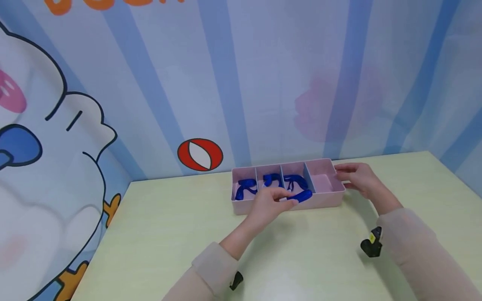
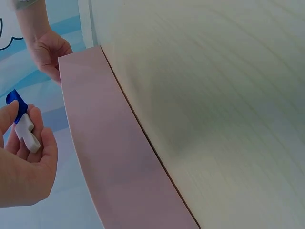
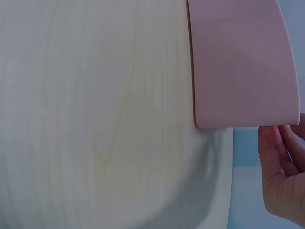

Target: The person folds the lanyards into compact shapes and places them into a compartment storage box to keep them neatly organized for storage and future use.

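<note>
A pink box (image 1: pixel 263 205) with four compartments stands near the back of the table. In its three left compartments lie blue curved items with thin straps, such as the middle one (image 1: pixel 295 181); the rightmost compartment (image 1: pixel 322 182) has nothing in it. My left hand (image 1: pixel 268 205) pinches a small blue-and-white piece (image 1: pixel 301 196) in front of the box's near wall. The left wrist view shows its notched white part (image 2: pixel 27 133) and blue end between thumb and fingers; its exact kind is unclear. My right hand (image 1: pixel 359 179) touches the box's right end wall with its fingertips, fingers fairly straight.
The pale wooden table (image 1: pixel 169 238) extends in front of the box and to both sides. Close behind the box rises a blue-striped wall (image 1: pixel 260 92) with cartoon prints. Small black devices are attached at both wrists, the right one (image 1: pixel 372 242) above the table.
</note>
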Motion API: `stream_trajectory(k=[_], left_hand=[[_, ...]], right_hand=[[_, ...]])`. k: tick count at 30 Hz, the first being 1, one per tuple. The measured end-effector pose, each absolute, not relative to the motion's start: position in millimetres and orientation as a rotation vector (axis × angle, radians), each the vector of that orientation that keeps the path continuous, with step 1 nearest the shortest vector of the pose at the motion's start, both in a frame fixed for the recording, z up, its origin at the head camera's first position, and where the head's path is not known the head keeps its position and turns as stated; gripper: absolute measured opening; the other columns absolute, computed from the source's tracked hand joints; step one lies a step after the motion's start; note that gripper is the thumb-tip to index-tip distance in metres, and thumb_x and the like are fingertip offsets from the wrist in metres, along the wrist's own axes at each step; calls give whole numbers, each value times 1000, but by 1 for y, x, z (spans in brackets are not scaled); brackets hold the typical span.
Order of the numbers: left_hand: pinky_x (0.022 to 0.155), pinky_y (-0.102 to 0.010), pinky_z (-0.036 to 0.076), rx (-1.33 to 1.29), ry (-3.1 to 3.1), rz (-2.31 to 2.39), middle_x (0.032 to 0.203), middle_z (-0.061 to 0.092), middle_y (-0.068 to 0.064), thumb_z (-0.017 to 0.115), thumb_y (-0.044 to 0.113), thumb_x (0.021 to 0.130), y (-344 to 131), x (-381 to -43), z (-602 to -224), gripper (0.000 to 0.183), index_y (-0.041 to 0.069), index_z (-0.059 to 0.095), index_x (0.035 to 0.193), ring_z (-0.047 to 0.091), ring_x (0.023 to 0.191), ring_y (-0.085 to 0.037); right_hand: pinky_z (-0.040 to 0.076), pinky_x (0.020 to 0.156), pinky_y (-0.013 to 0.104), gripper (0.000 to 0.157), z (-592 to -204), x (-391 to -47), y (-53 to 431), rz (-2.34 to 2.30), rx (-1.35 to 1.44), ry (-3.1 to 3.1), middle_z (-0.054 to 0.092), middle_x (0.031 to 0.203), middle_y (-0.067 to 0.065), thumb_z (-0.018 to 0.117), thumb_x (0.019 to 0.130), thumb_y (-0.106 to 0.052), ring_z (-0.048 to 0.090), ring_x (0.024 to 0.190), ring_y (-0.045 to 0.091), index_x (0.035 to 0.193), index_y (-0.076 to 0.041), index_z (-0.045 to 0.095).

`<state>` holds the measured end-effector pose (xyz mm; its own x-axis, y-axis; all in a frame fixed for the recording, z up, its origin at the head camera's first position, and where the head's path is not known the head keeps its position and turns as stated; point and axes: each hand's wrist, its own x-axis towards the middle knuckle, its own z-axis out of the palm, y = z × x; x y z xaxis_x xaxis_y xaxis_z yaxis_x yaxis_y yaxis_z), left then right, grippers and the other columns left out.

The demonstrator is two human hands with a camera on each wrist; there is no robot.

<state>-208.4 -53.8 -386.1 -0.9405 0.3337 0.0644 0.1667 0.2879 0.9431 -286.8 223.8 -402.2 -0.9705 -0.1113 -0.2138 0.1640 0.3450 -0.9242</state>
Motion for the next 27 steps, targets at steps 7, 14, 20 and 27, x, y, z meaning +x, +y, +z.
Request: stream_trajectory(k=[7, 14, 20, 27], left_hand=[[52, -17, 41, 558, 2422, 1715, 89, 67, 5, 70, 17, 84, -44, -217, -388, 19, 9, 72, 101, 51, 67, -8], [54, -18, 42, 588, 2508, 1662, 90, 67, 5, 70, 16, 84, -35, -222, -390, 16, 9, 73, 98, 52, 67, -7], [51, -18, 44, 572, 2564, 1645, 98, 68, 2, 71, 16, 83, -26, -229, -385, 17, 9, 73, 98, 53, 64, -6], [48, -18, 37, 510, 2643, 1579, 88, 68, 3, 72, 16, 82, -16, -238, -384, 16, 9, 73, 96, 48, 57, -7]], right_hand=[[48, 90, 32, 53, -398, -287, 222, -1636, 111, 2357, 36, 140, 27, 53, 95, -14, 52, 112, 28, 140, 5, 33], [45, 94, 35, 55, -401, -286, 222, -1631, 123, 2338, 35, 141, 26, 53, 95, -15, 47, 120, 34, 142, 4, 31], [46, 93, 34, 55, -399, -287, 222, -1612, 140, 2341, 36, 142, 24, 54, 95, -16, 51, 115, 26, 142, 2, 33], [44, 96, 39, 54, -400, -288, 222, -1611, 153, 2327, 34, 143, 24, 53, 95, -15, 44, 123, 33, 142, 1, 32]])
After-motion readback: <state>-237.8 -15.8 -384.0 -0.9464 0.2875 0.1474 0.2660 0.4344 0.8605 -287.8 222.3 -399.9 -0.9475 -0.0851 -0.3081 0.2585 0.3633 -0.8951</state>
